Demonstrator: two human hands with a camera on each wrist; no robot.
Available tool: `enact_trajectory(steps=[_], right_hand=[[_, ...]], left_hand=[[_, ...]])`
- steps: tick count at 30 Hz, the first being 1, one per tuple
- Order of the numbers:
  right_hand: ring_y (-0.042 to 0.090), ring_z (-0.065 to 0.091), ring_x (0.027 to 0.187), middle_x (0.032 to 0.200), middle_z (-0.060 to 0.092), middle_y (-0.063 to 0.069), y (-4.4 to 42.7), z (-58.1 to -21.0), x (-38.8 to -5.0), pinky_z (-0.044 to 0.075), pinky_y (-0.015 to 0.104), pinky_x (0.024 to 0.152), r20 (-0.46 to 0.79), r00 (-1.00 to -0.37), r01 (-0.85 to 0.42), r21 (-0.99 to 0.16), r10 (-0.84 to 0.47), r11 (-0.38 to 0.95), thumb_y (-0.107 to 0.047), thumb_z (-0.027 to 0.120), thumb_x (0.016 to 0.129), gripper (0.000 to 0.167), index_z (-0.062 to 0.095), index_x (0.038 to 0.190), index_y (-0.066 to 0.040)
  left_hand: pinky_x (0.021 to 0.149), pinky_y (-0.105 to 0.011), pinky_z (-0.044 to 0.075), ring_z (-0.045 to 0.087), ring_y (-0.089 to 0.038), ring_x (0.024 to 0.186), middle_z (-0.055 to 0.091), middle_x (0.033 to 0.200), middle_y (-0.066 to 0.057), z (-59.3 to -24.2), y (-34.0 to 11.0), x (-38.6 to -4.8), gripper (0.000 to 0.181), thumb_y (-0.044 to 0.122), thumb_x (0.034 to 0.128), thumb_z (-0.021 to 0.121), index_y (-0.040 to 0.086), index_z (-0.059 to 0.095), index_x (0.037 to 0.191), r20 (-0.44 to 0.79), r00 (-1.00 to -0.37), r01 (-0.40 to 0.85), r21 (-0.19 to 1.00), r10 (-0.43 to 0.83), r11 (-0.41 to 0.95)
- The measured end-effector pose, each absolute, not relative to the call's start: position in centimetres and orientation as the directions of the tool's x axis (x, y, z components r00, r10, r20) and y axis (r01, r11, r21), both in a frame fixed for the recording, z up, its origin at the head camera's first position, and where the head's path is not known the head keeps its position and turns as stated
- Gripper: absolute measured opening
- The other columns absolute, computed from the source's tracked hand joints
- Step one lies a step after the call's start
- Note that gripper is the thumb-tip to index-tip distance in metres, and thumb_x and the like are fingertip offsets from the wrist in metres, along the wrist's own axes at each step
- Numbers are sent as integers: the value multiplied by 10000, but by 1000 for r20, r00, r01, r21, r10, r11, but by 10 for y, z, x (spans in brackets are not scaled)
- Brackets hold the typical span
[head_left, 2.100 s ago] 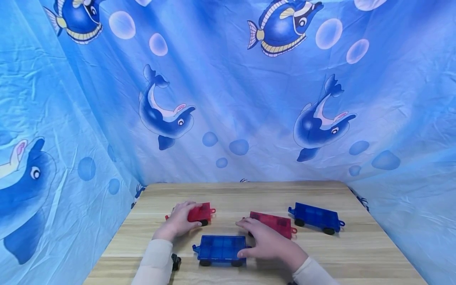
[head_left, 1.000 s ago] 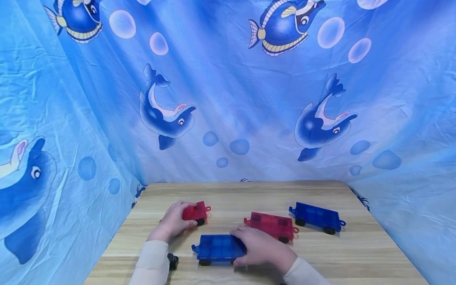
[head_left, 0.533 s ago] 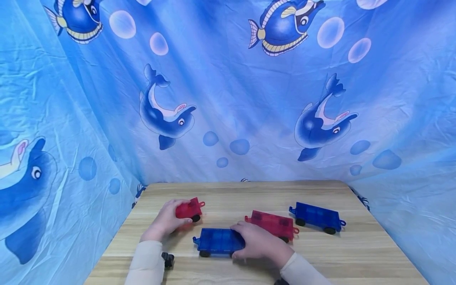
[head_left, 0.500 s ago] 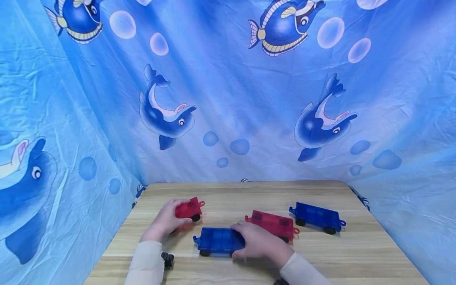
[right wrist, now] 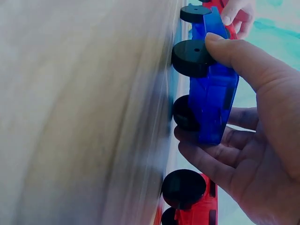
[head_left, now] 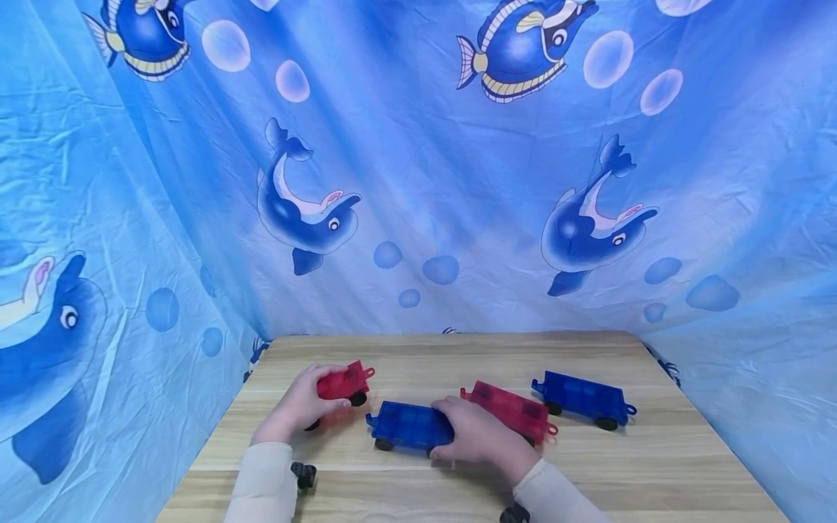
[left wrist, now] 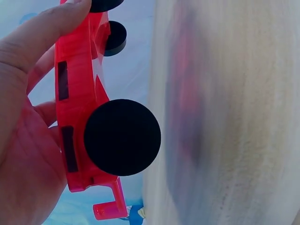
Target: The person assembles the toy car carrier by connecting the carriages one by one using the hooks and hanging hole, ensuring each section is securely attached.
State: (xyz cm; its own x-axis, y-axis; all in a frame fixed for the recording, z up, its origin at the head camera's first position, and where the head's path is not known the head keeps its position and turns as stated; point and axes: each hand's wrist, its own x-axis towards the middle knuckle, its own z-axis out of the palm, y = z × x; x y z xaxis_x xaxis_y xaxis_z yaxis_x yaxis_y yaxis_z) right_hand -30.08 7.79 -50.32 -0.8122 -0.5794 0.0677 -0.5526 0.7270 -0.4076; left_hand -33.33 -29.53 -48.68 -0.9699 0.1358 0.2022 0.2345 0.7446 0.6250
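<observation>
- Landmark: the held blue toy wagon [head_left: 408, 423], located at the middle of the wooden tabletop [head_left: 392, 490], hook [head_left: 370, 420] end facing left.
- Right hand [head_left: 480, 436]: holding that wagon by its right end, thumb on the near side by a wheel [right wrist: 191, 57], fingers round the far side and end. This grip presumably leaves the hook exposed and usable. Whether its wheels touch the tabletop cannot be told.
- Left hand [head_left: 297, 403]: holding the held red toy wagon [head_left: 343, 381], left of and slightly beyond the landmark. Thumb near side, fingers far side; ring [head_left: 369, 373] end uncovered, tilted up toward the right. The side grip likely serves to steer and tilt the body. Its wheels appear raised.
- Second red toy wagon [head_left: 510, 408]: right of and slightly beyond the landmark, just behind the right hand; contact undetermined.
- Second blue toy wagon [head_left: 583, 398]: farther right of the landmark, unheld, beyond easy interference.
- Arm pose: left sleeve [head_left: 263, 483] approaches from the landmark's near left, leaning slightly inward; right sleeve [head_left: 556, 494] enters diagonally from its near right, palm turned inward.
</observation>
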Motion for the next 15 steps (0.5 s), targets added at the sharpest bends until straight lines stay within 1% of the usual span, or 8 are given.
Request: enact_trajectory(steps=[4, 10, 15], right_hand=[[182, 630, 1130, 1300, 648, 1, 79, -504, -304, 566, 457, 972, 75, -828, -536, -399, -556, 744, -597, 839, 817, 854, 576, 1467, -109], [197, 640, 1114, 1302, 650, 21, 82, -507, -308, 577, 478, 947, 74, -861, -487, -403, -502, 775, -601, 841, 812, 854, 578, 1462, -115], [226, 643, 1123, 1313, 648, 47, 83, -510, -309, 578, 494, 942, 77, -881, -457, -402, -468, 794, -597, 849, 805, 866, 574, 1457, -96]], left_hand=[[931, -514, 581, 611, -335, 1176, 624, 1309, -83, -484, -293, -331, 662, 262, 799, 943, 232, 669, 1401, 195, -969, 243, 629, 153, 738], [947, -507, 575, 612, -326, 1171, 626, 1301, -64, -482, -286, -329, 650, 231, 788, 951, 232, 686, 1381, 180, -970, 244, 642, 167, 727], [948, -506, 574, 611, -321, 1174, 624, 1307, -51, -483, -280, -330, 633, 252, 777, 959, 241, 701, 1355, 173, -967, 256, 638, 189, 726]])
